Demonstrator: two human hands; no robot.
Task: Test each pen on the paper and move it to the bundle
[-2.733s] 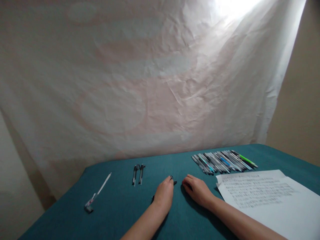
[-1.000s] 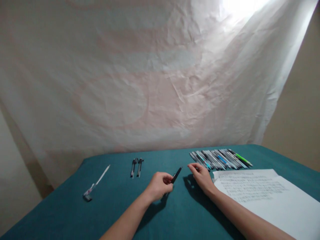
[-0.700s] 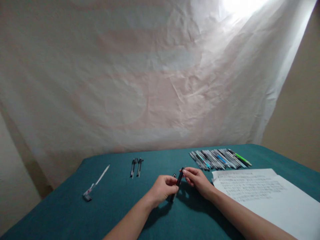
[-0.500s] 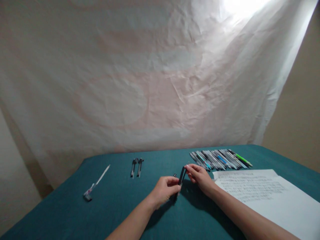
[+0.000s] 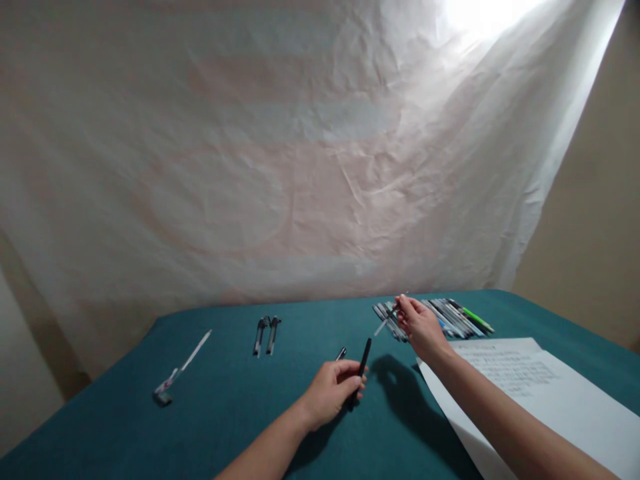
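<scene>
My left hand [image 5: 333, 393] is closed around a black pen barrel [image 5: 365, 360], which stands tilted with its upper end bare. Just behind those fingers shows the end of another dark pen-like piece [image 5: 341, 353]; whether the hand holds it too is hard to see. Higher and to the right, my right hand [image 5: 420, 325] pinches a thin, partly clear pen refill [image 5: 381, 327] that slants down to the left, apart from the barrel. Behind the right hand lies a row of pens [image 5: 457, 317], partly covered by it.
Two dark-topped clear pens [image 5: 265, 335] lie left of centre on the green cloth [image 5: 225, 427]. Farther left is a white stick [image 5: 196, 350] beside a crumpled wrapper-like piece [image 5: 164, 390]. Written paper sheets [image 5: 565, 413] lie under my right forearm. A pale sheet [image 5: 250, 167] hangs behind.
My right hand has moved up and right, drawing the refill away from the black barrel. My left hand stays nearly in place with the barrel. The view has shifted slightly.
</scene>
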